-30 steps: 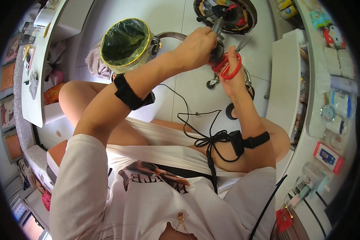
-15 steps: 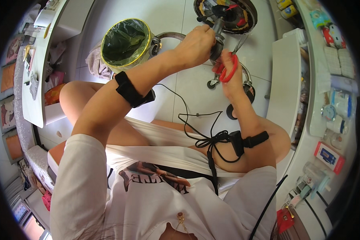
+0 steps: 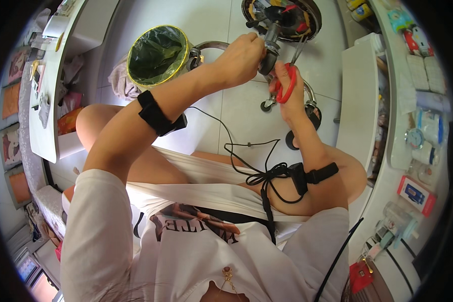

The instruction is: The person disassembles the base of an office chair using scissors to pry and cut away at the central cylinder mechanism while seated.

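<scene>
A stool on casters lies overturned in front of me, its round seat (image 3: 307,30) at the top of the view. My left hand (image 3: 242,59) is closed beside a black caster wheel (image 3: 268,64) on one of its metal legs. The fingertips are pressed together right by the wheel; what they pinch, if anything, is too small to make out. On the other side of that wheel, my right hand (image 3: 293,103) grips red-handled scissors (image 3: 286,89). Their metal blades point up and away, toward the seat.
A bin (image 3: 187,48) with a yellow rim and dark liner stands left of the stool, a beige cloth (image 3: 121,80) beside it. A black cable (image 3: 259,176) lies bundled over my right thigh. White drawers (image 3: 360,100) and a cluttered shelf (image 3: 400,146) run along the right.
My left hand has shifted slightly left, drawing a little away from the leg. The scissors have tilted a little more upright in my right hand.
</scene>
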The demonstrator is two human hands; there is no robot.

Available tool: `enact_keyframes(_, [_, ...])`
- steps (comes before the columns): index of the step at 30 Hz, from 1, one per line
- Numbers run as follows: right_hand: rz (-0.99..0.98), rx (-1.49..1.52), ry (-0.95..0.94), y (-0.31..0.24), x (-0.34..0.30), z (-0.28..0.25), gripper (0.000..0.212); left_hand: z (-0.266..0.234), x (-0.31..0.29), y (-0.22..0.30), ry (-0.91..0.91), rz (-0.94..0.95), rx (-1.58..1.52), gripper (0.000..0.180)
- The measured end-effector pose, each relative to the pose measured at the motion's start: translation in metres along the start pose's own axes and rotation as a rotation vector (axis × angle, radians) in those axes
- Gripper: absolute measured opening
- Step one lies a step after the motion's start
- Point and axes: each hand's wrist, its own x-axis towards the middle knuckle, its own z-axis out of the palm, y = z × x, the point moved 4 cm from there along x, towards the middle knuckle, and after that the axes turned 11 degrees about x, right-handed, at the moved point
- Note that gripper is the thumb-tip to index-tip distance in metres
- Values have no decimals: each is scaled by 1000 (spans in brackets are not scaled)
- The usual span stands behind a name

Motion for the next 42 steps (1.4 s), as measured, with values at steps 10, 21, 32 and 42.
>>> enact_keyframes(10, [-51,-112,-39,-8,4,1,40,7,4,-3,3,-45,-26,5])
enact_keyframes(21, [-44,-113,-57,1,0,-3,42,3,-11,3,18,-13,-112,6])
enact_keyframes(32, [-25,-11,-34,-3,5,-5,38,8,-12,4,63,-27,-82,7])
enact_keyframes(42, [-24,4,-44,-2,4,-6,37,2,-8,0,71,-33,-58,16])
